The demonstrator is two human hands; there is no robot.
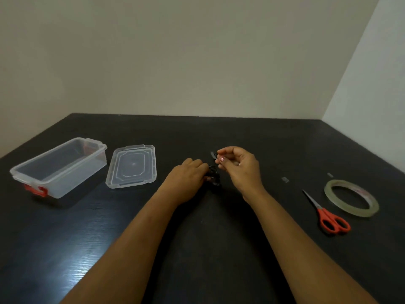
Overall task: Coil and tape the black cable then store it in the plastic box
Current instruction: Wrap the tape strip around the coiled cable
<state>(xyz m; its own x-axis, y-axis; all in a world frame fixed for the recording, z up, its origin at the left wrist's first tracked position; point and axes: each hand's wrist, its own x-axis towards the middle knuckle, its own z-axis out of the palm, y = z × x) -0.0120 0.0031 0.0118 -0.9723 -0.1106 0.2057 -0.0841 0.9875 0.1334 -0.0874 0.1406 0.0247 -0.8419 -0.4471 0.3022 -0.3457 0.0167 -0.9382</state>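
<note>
Now | 1 black cable (213, 175), coiled, gripped by left hand (190, 172) | right hand (236, 165) pinches 1 tape strip (212, 155) just above cable | 1 open plastic box (72, 178), 1 lid (131, 166) left of cable | 1 scissors (328, 213), 1 tape roll (350, 197) right of cable

The scene is dimly and softly lit. A pale glare is seen on the table (263, 139) left of the left hand (188, 178), nearer the camera. The cable (213, 174) just right of that hand is blurred into the dark top. Table edges are bowed by the wide lens
</note>
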